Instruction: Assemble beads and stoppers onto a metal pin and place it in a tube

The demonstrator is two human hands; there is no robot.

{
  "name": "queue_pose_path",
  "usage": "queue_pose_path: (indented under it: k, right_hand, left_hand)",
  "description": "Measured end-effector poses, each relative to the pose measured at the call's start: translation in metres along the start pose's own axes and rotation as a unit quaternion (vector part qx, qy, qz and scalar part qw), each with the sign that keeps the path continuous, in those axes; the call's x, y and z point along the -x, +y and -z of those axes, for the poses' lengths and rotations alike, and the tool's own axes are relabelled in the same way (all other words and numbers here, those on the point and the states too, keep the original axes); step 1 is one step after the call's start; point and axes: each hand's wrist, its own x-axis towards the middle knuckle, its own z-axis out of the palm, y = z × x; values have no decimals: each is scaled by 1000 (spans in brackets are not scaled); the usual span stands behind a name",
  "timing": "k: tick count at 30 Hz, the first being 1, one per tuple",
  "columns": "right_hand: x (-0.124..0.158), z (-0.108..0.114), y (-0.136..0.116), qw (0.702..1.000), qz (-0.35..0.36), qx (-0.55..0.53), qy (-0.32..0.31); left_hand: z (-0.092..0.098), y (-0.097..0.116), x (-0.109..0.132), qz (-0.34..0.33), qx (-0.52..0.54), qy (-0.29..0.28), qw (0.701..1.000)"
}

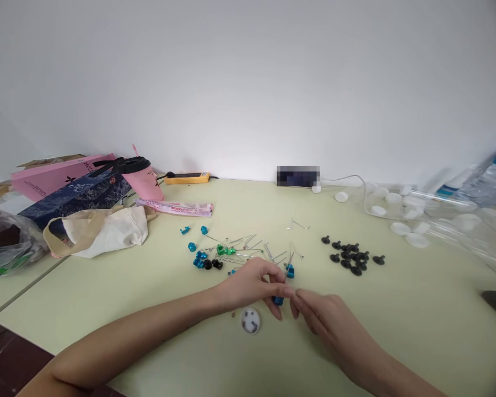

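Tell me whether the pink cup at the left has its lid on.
On. A black lid covers the whole top of the pink cup, which stands beside the pink box.

Light was soft, even, fairly bright; brightest on the white wall (248,82) at centre. Shadows on the table (417,309) were faint. Edges bowed and smeared, the bottle (485,179) at right blurred.

Pale-green table (397,331) — blue parts (199,259), pins (248,242), blk knobs (351,256), wht caps (400,227)
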Motion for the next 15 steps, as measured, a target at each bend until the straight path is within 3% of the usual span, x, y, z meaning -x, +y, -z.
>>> queue_pose_path:
  k: [2, 4, 6, 8, 9, 10, 12, 15]
  right_hand:
    - [2, -1, 4, 987, 90, 134, 25]
    - [2, 0, 6, 970, 148, 190, 43]
    - [-1, 4, 4, 982, 125, 136, 48]
    - [-4, 8, -2, 998, 42, -17, 42]
    - [-6, 10, -4, 993, -11, -116, 29]
    - [-7, 11, -6, 974, -61, -217, 10]
    - [-10, 12, -8, 906, -132, -401, -32]
    - [-10, 12, -4, 794, -172, -576, -87]
  left_hand:
    - [2, 1, 2, 17, -18, -29, 999]
    - [3, 2, 4, 18, -25, -47, 998]
    - [4, 6, 5, -4, -51, -36, 998]
    - [3, 11, 7, -66, -132, 14, 989]
    - [3, 14, 8, -115, -194, 49, 973]
    - [3, 16, 9, -172, -264, 79, 946]
    - [3, 20, 12, -282, -397, 110, 866]
    - [4, 19, 17, -367, -538, 80, 755]
